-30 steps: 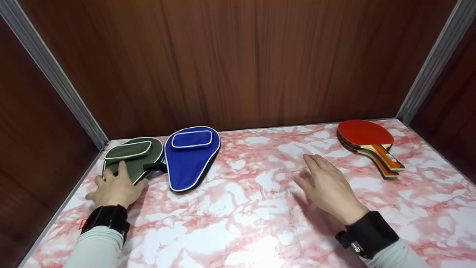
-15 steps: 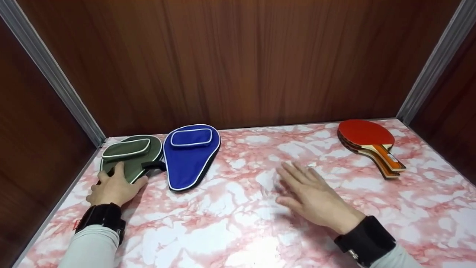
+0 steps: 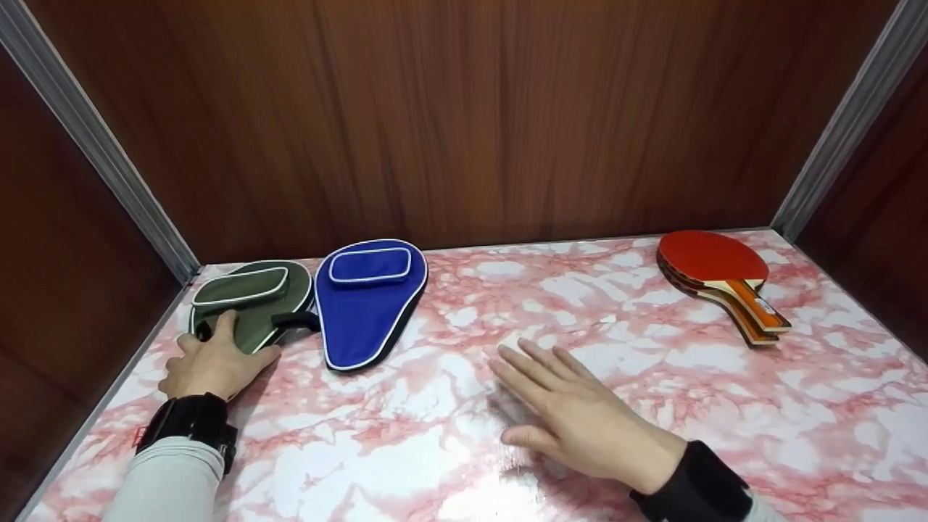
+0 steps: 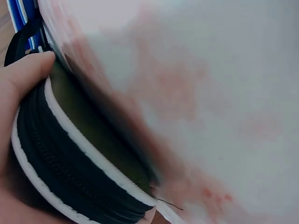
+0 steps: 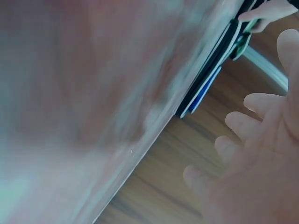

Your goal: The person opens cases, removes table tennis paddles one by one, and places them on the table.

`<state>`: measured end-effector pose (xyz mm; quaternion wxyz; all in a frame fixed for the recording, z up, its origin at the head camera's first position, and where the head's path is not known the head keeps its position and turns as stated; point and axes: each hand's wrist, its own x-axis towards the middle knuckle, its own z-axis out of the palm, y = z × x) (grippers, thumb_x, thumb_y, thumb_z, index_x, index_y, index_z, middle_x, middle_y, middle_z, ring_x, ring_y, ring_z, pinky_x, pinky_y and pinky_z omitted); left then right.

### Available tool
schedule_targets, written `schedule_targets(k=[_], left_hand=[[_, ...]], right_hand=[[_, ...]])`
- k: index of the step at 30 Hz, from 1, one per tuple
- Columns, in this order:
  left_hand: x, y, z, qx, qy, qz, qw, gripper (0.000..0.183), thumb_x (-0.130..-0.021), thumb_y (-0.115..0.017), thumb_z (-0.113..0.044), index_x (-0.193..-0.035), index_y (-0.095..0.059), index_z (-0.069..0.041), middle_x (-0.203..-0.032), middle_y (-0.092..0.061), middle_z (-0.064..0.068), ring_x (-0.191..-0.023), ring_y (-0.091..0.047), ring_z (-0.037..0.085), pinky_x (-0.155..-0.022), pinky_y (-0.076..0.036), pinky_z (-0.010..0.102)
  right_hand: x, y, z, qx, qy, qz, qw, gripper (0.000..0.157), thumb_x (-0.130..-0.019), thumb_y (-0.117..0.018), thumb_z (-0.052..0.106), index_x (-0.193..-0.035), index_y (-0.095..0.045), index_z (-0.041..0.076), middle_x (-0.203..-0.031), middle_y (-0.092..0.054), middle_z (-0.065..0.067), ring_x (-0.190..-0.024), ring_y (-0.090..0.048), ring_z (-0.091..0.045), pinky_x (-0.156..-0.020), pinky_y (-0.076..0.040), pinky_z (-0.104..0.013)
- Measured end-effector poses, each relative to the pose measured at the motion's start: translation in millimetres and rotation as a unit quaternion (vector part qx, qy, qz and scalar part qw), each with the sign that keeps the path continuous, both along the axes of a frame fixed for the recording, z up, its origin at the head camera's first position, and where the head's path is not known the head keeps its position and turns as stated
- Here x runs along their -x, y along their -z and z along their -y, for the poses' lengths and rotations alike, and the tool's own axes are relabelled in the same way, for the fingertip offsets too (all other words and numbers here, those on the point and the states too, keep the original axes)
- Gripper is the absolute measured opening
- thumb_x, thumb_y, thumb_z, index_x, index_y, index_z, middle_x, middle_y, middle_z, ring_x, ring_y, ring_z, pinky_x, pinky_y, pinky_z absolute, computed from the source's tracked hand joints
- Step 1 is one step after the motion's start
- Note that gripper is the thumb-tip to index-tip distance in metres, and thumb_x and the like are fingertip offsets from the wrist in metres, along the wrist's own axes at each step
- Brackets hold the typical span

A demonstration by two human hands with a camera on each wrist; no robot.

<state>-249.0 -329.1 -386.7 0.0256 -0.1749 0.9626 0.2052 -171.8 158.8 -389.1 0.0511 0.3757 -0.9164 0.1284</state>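
At the back left lies an olive-green table tennis racket case (image 3: pixel 250 319) with white piping and a raised front pocket. My left hand (image 3: pixel 214 366) grips its narrow lower end; in the left wrist view the thumb (image 4: pixel 32 67) presses on the edge beside the zipper (image 4: pixel 56 158). Just right of it lies a blue racket case (image 3: pixel 366 312) of the same shape, and a black strap (image 3: pixel 297 320) bridges the two. My right hand (image 3: pixel 580 417) hovers over the middle of the table with its fingers spread and nothing in it.
Two table tennis rackets (image 3: pixel 714 261), red side up on top, are stacked at the back right with handles toward the front. Wood-grain panels (image 3: pixel 464 123) with grey metal corner posts (image 3: pixel 109 138) enclose the marbled table (image 3: pixel 406 435) at the back and sides.
My right hand has moved left and nearer the front edge, its fingers spreading. The left hand has shifted slightly left and stays at the green case, which has barely moved.
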Motion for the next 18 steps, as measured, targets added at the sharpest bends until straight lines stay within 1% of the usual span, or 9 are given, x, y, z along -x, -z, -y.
schedule_targets(k=[4,7,13,18], left_hand=[[0.8,-0.7,-2.2,0.002,-0.002,0.004,1.0000,0.108,-0.096,-0.068,-0.063,-0.177,-0.012,-0.017,-0.152,-0.010,0.059,-0.130,-0.031,0.080,-0.098,-0.034,0.088],[1.4,-0.1,-2.7,0.001,-0.004,0.001,1.0000,0.107,-0.097,-0.068,-0.061,-0.177,-0.013,-0.018,-0.151,-0.010,0.058,-0.129,-0.031,0.080,-0.098,-0.036,0.086],[-0.5,2.1,0.0,-0.009,-0.010,-0.030,0.9995,0.098,-0.098,-0.067,-0.049,-0.176,-0.017,-0.018,-0.150,-0.013,0.056,-0.124,-0.039,0.080,-0.098,-0.039,0.083],[-3.2,3.4,2.1,-0.017,-0.007,-0.057,0.9982,0.089,-0.101,-0.063,-0.042,-0.176,-0.021,-0.018,-0.149,-0.018,0.056,-0.119,-0.045,0.078,-0.096,-0.042,0.080]], right_hand=[[-3.5,2.1,2.2,0.004,-0.011,-0.002,1.000,0.083,-0.110,-0.046,0.065,-0.175,-0.034,0.015,-0.179,-0.033,-0.008,-0.166,-0.026,-0.034,-0.128,-0.025,-0.065],[-4.7,2.9,2.4,0.007,-0.013,-0.003,1.000,0.082,-0.110,-0.047,0.065,-0.174,-0.035,0.015,-0.179,-0.034,-0.008,-0.166,-0.026,-0.034,-0.128,-0.025,-0.064],[-4.7,2.6,3.6,0.009,-0.018,-0.005,1.000,0.081,-0.111,-0.047,0.064,-0.173,-0.037,0.014,-0.178,-0.035,-0.009,-0.166,-0.027,-0.034,-0.128,-0.025,-0.065],[-4.5,1.6,4.3,0.010,-0.016,-0.002,1.000,0.080,-0.111,-0.047,0.063,-0.173,-0.037,0.014,-0.178,-0.035,-0.009,-0.166,-0.027,-0.034,-0.128,-0.026,-0.065]])
